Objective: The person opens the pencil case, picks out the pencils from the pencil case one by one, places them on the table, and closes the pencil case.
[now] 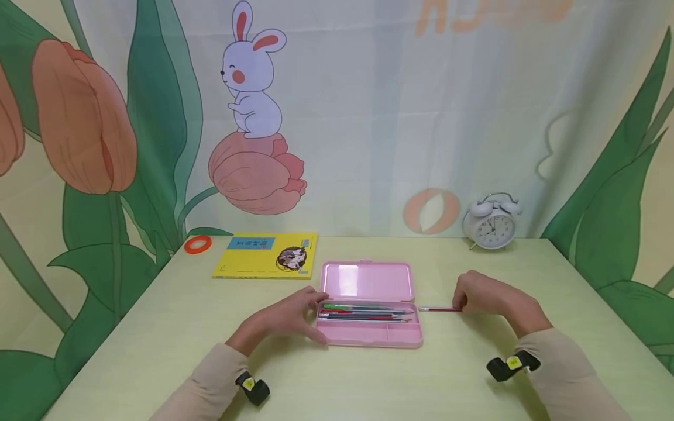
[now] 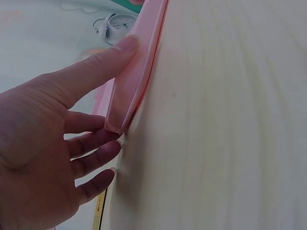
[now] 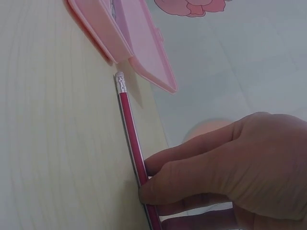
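Observation:
A pink pencil case [image 1: 363, 334] lies with its lid [image 1: 387, 280] raised at the back; several pencils [image 1: 368, 318] and a green pen-like item [image 1: 337, 306] rest in its rear compartment. My left hand [image 1: 291, 316] holds the case at its left end. In the left wrist view, the thumb [image 2: 108, 64] lies along the front wall and the fingers reach round the corner. To the right of the case, my right hand [image 1: 481, 293] pinches a red-striped pencil [image 3: 132, 127] between thumb and fingers. Its white eraser end [image 3: 121, 82] points at the case, with a small gap between.
A yellow book [image 1: 263, 260] lies at the back left of the table [image 1: 368, 386], beside an orange ring [image 1: 198, 244]. At the back right stands a white alarm clock [image 1: 491, 225]. A printed curtain [image 1: 358, 117] hangs behind the table.

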A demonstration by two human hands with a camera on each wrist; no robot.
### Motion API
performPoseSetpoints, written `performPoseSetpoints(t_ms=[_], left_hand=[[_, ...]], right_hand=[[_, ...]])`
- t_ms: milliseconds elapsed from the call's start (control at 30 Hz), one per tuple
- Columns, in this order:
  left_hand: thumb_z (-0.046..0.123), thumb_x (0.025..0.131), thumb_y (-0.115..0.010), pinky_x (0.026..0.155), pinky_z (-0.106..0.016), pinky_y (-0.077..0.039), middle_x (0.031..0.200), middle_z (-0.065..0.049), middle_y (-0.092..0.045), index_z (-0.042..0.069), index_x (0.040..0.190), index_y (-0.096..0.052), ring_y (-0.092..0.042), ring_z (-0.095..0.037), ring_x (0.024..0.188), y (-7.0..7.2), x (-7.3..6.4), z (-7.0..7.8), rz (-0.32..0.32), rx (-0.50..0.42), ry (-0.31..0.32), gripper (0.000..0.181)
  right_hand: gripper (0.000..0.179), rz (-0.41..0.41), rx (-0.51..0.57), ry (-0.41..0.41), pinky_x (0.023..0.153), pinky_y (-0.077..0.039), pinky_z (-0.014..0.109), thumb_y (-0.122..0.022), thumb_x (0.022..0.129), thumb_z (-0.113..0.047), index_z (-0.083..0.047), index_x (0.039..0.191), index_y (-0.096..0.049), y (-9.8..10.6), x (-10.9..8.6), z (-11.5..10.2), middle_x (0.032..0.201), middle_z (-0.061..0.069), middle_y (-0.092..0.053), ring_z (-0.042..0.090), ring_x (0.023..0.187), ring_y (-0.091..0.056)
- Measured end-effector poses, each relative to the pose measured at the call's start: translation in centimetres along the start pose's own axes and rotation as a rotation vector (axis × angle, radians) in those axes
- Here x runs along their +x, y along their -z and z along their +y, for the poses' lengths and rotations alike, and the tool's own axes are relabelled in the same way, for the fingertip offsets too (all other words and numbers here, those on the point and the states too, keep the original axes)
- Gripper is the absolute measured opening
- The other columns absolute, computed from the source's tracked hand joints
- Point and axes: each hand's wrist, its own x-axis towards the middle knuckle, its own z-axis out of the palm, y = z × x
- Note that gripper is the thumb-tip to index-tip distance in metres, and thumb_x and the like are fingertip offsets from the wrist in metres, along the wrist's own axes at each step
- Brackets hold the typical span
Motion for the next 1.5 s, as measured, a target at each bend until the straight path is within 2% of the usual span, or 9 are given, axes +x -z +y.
performPoseSetpoints(t_ms=[200, 433, 600, 967, 1233, 1500], left_hand=[[0.036, 0.072, -0.092, 0.1, -0.043, -0.043, 0.118, -0.002, -0.05, 0.005, 0.148, -0.046, -0.047, -0.021, 0.111, 0.01, 0.04, -0.25, 0.001, -0.001, -0.01, 0.094], [0.036, 0.072, -0.091, 0.102, -0.043, -0.042, 0.12, -0.002, -0.05, 0.005, 0.148, -0.047, -0.048, -0.021, 0.112, -0.03, -0.04, -0.24, 0.002, -0.005, -0.016, 0.093], [0.036, 0.072, -0.091, 0.102, -0.043, -0.042, 0.119, -0.002, -0.05, 0.004, 0.148, -0.046, -0.048, -0.021, 0.111, -0.01, -0.13, -0.23, 0.003, -0.001, -0.016, 0.094], [0.036, 0.072, -0.092, 0.105, -0.046, -0.04, 0.12, -0.001, -0.051, 0.006, 0.148, -0.047, -0.048, -0.022, 0.113, -0.09, -0.03, -0.02, 0.005, -0.008, 0.006, 0.094], [0.037, 0.071, -0.092, 0.105, -0.045, -0.041, 0.119, -0.001, -0.051, 0.006, 0.148, -0.047, -0.048, -0.021, 0.113, -0.12, 0.08, -0.11, 0.005, 0.0, 0.001, 0.093], [0.037, 0.072, -0.091, 0.103, -0.044, -0.042, 0.119, -0.002, -0.051, 0.006, 0.148, -0.047, -0.048, -0.022, 0.112, -0.06, 0.06, -0.28, 0.004, 0.005, -0.019, 0.093]], right_hand=[[0.03, -0.002, -0.027, 0.003, 0.062, -0.049, 0.025, -0.071, 0.079, 0.012, -0.018, 0.074, -0.078, -0.06, 0.02, -0.28, 0.071, -0.009, -0.062, 0.009, 0.066, -0.051], [0.028, -0.01, -0.007, -0.05, 0.061, -0.047, 0.027, -0.072, 0.079, 0.011, -0.016, 0.076, -0.078, -0.12, -0.09, -0.53, 0.073, -0.006, -0.062, 0.012, 0.068, -0.051], [0.03, 0.001, -0.009, -0.038, 0.059, -0.044, 0.026, -0.071, 0.078, 0.013, -0.017, 0.074, -0.077, -0.22, -0.08, -0.47, 0.071, -0.007, -0.06, 0.011, 0.066, -0.049], [0.028, -0.008, -0.023, -0.043, 0.067, -0.051, 0.028, -0.073, 0.079, 0.011, -0.016, 0.079, -0.08, -0.08, -0.09, -0.52, 0.079, -0.006, -0.066, 0.012, 0.072, -0.054], [0.027, -0.003, -0.035, -0.013, 0.07, -0.054, 0.029, -0.075, 0.078, 0.01, -0.015, 0.083, -0.081, -0.06, 0.02, -0.25, 0.082, -0.007, -0.068, 0.01, 0.073, -0.056], [0.026, -0.009, -0.013, -0.039, 0.072, -0.054, 0.03, -0.075, 0.079, 0.01, -0.015, 0.084, -0.081, -0.11, 0.03, -0.13, 0.084, -0.006, -0.068, 0.011, 0.075, -0.057]])
